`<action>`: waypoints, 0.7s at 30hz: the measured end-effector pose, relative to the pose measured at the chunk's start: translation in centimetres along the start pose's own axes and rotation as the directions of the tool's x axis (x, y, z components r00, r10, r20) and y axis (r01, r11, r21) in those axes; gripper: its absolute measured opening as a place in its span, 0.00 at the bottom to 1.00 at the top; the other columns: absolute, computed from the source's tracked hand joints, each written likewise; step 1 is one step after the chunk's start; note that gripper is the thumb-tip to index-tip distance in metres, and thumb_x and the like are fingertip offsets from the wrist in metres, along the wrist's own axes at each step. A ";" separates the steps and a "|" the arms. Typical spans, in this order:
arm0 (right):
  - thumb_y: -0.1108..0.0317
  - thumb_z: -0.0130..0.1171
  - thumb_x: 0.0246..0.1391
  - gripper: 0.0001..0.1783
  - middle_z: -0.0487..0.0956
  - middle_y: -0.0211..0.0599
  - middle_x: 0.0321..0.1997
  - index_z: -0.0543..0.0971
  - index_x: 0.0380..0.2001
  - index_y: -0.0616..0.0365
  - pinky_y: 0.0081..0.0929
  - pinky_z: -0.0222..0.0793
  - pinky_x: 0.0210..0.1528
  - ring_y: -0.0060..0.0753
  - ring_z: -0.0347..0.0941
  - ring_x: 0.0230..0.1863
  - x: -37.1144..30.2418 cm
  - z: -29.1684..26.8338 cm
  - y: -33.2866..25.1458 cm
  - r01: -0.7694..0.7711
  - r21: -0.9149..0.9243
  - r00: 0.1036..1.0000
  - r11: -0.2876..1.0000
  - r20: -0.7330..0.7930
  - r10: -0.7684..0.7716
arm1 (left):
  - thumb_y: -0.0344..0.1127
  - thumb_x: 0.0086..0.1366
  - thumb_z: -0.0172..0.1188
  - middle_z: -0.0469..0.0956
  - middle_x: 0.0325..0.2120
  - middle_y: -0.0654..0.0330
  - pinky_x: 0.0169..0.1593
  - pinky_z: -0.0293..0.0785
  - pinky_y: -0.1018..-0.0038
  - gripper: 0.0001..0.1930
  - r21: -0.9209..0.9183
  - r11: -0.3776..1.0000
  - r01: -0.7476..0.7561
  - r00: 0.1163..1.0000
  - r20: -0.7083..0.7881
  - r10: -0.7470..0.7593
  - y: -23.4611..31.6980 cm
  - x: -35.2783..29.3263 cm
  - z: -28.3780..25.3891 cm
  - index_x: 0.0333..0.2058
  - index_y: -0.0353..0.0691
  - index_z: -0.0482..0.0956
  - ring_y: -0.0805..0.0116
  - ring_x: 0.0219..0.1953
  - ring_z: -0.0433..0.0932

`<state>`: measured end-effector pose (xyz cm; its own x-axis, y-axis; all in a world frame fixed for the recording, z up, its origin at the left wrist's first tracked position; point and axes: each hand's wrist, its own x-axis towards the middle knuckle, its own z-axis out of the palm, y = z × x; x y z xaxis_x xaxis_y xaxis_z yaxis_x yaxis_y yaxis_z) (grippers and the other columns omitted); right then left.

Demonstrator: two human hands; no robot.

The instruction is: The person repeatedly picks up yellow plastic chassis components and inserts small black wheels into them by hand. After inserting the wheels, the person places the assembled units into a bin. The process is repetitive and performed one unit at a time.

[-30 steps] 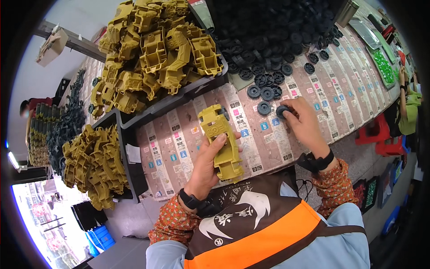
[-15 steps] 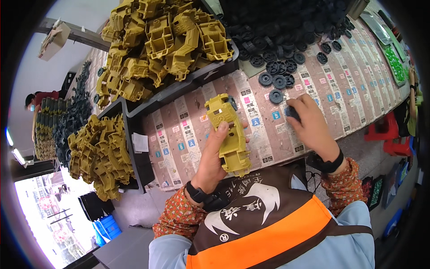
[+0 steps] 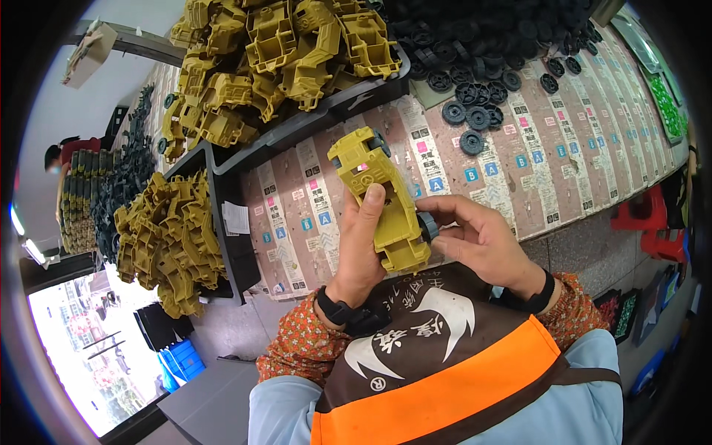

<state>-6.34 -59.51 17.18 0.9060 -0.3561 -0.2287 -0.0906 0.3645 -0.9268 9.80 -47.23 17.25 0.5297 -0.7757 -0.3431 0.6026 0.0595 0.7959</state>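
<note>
My left hand [image 3: 361, 248] grips an olive-yellow plastic toy truck body [image 3: 397, 211], thumb across its hollow underside. The body stands lengthwise, and a dark wheel is fitted at its far right corner. With thumb and fingers, my right hand [image 3: 475, 241] pinches a black toy wheel [image 3: 427, 226] against the body's near right side. Whether that wheel is seated on its axle cannot be made out. Beyond my hands, several loose black wheels [image 3: 472, 142] lie on the table.
A black tray [image 3: 311, 115] piled with yellow truck bodies [image 3: 289, 55] stands at the far left, and a second heaped tray [image 3: 226, 256] sits nearer. A large mound of black wheels [image 3: 489, 37] covers the far table. Red stools [image 3: 645, 219] stand right of the table [image 3: 519, 178].
My right hand has brought its wheel from above the table leftward and nearer, up against the truck body. The left hand keeps its hold on the body.
</note>
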 end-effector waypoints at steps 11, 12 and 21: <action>0.86 0.48 0.62 0.28 0.77 0.51 0.62 0.67 0.67 0.71 0.29 0.71 0.66 0.36 0.74 0.66 -1.0 2.2 0.3 0.129 -0.061 0.987 0.990 -0.086 -0.134 | 0.38 0.77 0.56 0.76 0.49 0.60 0.49 0.78 0.72 0.20 0.148 0.910 -0.388 0.914 -0.064 0.400 -0.8 -0.3 0.9 0.63 0.41 0.64 0.72 0.47 0.78; 0.87 0.46 0.61 0.29 0.77 0.53 0.63 0.67 0.67 0.71 0.30 0.70 0.66 0.37 0.73 0.67 -1.2 2.2 0.4 0.174 -0.119 0.982 0.977 -0.056 -0.182 | 0.37 0.77 0.56 0.76 0.50 0.60 0.50 0.78 0.72 0.21 0.150 0.902 -0.404 0.908 -0.052 0.415 -0.9 -0.3 1.0 0.63 0.40 0.64 0.72 0.47 0.77; 0.89 0.39 0.52 0.34 0.78 0.55 0.61 0.66 0.65 0.73 0.34 0.72 0.66 0.44 0.76 0.66 0.5 3.4 -1.5 0.194 -0.213 0.980 0.958 0.089 -0.179 | 0.29 0.74 0.57 0.72 0.58 0.59 0.59 0.73 0.71 0.30 0.031 0.887 -0.460 0.885 -0.062 0.461 0.2 -1.5 0.3 0.69 0.40 0.55 0.70 0.56 0.74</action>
<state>-4.40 -57.32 19.48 0.9406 -0.3379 -0.0322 0.0006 0.0966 -0.9953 8.97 -46.28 18.04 0.7839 -0.6201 0.0320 0.2724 0.3897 0.8797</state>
